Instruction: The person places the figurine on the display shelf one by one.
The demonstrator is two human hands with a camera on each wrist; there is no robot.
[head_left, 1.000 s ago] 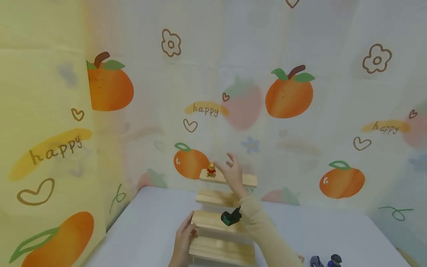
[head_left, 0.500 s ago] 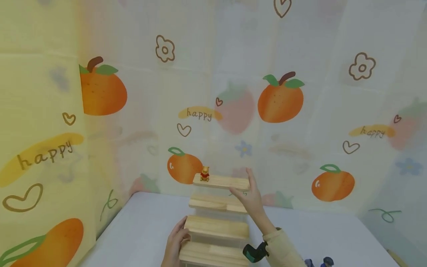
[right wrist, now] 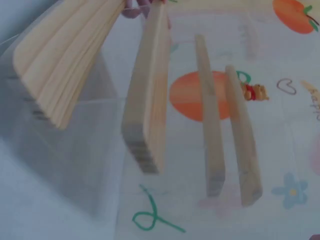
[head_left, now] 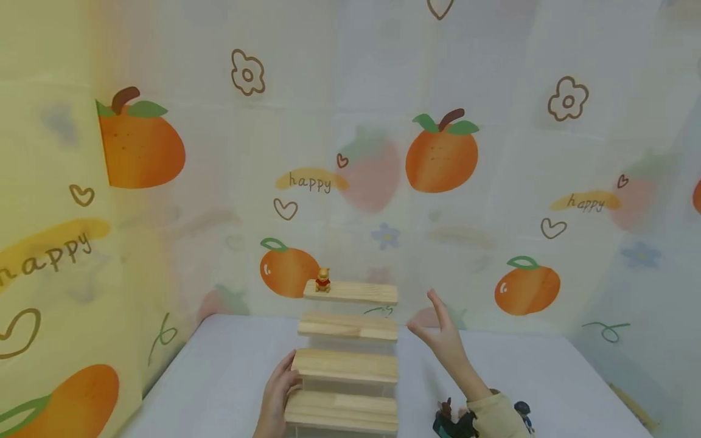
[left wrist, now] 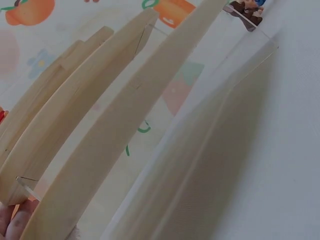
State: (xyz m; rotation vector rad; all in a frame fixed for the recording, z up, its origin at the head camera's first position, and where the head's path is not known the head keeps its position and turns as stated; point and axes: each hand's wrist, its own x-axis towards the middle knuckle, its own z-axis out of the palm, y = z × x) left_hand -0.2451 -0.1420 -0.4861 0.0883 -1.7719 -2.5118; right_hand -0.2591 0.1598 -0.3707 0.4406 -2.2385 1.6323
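Observation:
A four-step wooden display stand (head_left: 345, 365) with clear supports stands on the white table. My left hand (head_left: 278, 392) grips its left side at the second step from the front; in the left wrist view, fingertips (left wrist: 19, 222) show at a board's end. On the top step's left end sits a small yellow bear figurine (head_left: 323, 281) in a red shirt, also visible beyond the boards in the right wrist view (right wrist: 256, 92). To the right of the stand, my right hand (head_left: 446, 340) is in the air, thumb and fingers spread, holding nothing.
Near the right forearm, at the front right, are a dark-capped figurine (head_left: 523, 413) and a brown figurine (head_left: 446, 409), partly hidden by the dark wrist device (head_left: 457, 424). A fruit-printed cloth (head_left: 339, 121) hangs behind the white tabletop (head_left: 219, 377).
My right hand has drawn back from above the top step, moving right and down past the stand's right side. The left hand keeps its hold; the bear stays on the top step.

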